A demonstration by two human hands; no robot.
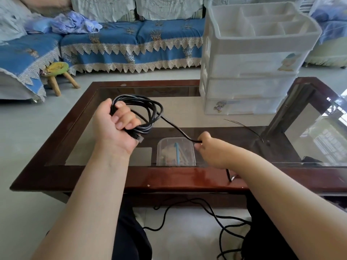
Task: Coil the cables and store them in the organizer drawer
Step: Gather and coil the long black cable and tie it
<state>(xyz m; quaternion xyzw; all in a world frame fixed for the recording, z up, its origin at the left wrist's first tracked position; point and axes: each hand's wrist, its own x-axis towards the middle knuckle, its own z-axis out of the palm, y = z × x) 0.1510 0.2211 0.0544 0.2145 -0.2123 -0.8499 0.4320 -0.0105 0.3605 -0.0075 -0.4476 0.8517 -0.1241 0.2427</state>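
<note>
My left hand (114,126) grips a bundle of loops of black cable (150,111) above the glass table, with a clear plug hanging just below the fist. From the loops one strand runs down to the right into my right hand (212,151), which pinches it. Behind my right hand the cable drops over the table's front edge and trails in loose curves on the floor (221,220). The white plastic organizer (253,59) with stacked drawers stands at the table's back right, its drawers pushed in.
The coffee table (169,177) has a dark wooden frame and glass top. Under the glass lies a clear lidded box (175,151). A thin dark wire (246,127) lies on the glass near the organizer. A blue-covered sofa and a small stool (57,72) stand beyond.
</note>
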